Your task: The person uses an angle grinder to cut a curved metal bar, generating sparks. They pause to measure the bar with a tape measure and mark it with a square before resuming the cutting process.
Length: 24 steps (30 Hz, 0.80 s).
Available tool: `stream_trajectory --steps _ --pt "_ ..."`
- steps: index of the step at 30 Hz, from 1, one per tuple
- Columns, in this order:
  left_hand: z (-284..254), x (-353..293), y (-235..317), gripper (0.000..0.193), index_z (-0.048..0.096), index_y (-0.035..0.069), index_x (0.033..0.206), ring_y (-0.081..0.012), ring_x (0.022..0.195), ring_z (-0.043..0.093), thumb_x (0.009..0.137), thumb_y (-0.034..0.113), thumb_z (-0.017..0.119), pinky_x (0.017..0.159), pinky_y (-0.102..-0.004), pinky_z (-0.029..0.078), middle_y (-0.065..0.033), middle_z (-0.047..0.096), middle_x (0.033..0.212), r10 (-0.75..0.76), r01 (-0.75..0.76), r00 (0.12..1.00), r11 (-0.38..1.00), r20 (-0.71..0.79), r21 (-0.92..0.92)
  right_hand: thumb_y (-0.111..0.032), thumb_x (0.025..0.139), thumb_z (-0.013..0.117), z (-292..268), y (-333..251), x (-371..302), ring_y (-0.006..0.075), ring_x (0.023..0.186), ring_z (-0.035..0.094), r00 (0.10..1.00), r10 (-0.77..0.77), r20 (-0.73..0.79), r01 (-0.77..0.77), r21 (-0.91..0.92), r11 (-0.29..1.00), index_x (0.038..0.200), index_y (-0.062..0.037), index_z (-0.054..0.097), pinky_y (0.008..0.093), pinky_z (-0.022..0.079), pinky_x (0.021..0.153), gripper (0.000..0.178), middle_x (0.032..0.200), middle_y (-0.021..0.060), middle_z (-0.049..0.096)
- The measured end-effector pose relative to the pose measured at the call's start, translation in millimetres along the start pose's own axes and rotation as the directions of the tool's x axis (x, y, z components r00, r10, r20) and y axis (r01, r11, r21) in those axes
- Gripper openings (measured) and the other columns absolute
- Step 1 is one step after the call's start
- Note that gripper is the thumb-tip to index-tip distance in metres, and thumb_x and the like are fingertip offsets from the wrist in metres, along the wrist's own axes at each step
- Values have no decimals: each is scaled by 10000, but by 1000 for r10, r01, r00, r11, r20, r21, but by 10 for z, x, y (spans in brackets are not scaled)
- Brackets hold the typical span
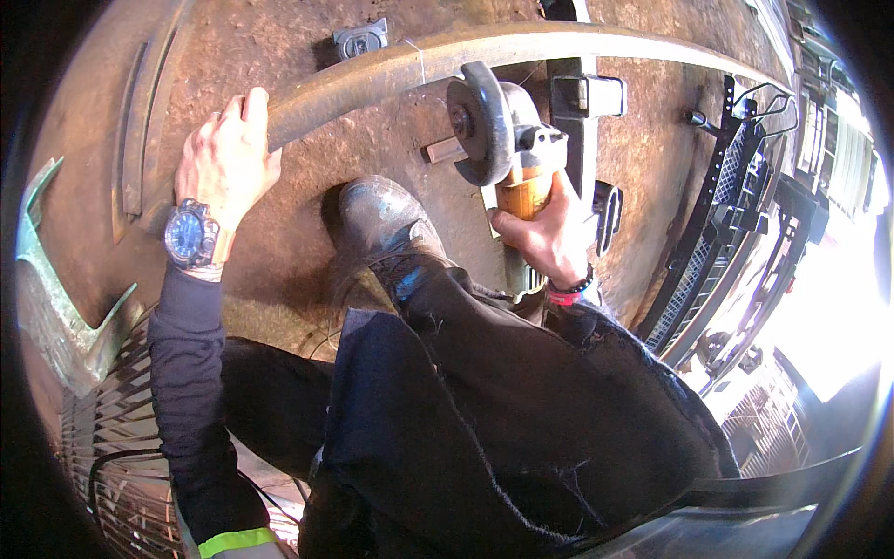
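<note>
My right hand (549,231) is wrapped round the yellow body of an angle grinder (526,191). The grinder's dark guard and disc (480,126) stand upright just below a long metal bar (372,86); whether the disc touches it I cannot tell. A thin pale line crosses the bar left of the grinder. My left hand (226,158), with a watch on its wrist, is closed over the bar's left end. Its fingertips curl over the far edge.
My boot (386,219) rests on the rusty surface below the bar. A metal beam (573,158) passes behind the grinder. Beyond it lie black metal frames with mesh (717,205). A small grey block (360,40) sits behind the bar, and a greenish metal piece (65,298) stands at far left.
</note>
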<state>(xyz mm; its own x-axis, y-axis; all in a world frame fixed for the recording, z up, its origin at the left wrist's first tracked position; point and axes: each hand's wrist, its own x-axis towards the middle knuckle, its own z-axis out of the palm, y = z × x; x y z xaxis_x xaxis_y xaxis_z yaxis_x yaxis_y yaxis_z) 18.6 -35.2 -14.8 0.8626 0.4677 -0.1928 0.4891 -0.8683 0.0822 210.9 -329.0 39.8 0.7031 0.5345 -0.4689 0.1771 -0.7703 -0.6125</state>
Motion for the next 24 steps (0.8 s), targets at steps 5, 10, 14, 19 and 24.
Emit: stream_trajectory --steps 5,10,14,19,24 --pt "-172 97 -47 510 535 23 1209 -388 913 680 770 154 759 799 -466 558 -198 678 988 -20 33 994 993 111 -112 -187 653 799 150 43 26 256 872 701 1000 10 7 -11 79 997 1162 47 528 361 551 816 622 960 201 699" --pt "-98 87 -76 553 535 21 1254 -386 913 681 763 139 759 810 -464 557 -204 678 987 -9 21 996 992 91 -125 -188 656 795 167 -48 61 256 859 702 1000 28 11 -28 40 999 1137 47 525 367 554 803 599 948 199 698" --pt "-132 111 -103 572 528 10 1274 -386 915 681 763 127 757 813 -459 561 -205 677 999 27 -13 994 992 109 -122 -186 652 795 179 -71 87 263 851 702 1000 11 -8 -11 27 1000 1125 46 528 369 554 800 591 936 197 697" --pt "-105 74 -116 569 529 -14 1263 -378 907 689 762 130 760 806 -448 568 -214 681 992 44 -37 997 992 57 -120 -164 658 812 170 -65 108 177 837 646 1000 8 -12 -8 7 1000 1124 4 566 340 541 790 553 950 99 673" --pt "-139 104 -88 572 536 -24 1267 -375 911 695 761 125 756 813 -437 571 -224 683 1008 27 -14 994 992 104 -124 -161 655 816 178 -15 144 178 834 648 1000 -15 -19 16 19 1000 1124 7 568 338 542 786 556 952 103 674"
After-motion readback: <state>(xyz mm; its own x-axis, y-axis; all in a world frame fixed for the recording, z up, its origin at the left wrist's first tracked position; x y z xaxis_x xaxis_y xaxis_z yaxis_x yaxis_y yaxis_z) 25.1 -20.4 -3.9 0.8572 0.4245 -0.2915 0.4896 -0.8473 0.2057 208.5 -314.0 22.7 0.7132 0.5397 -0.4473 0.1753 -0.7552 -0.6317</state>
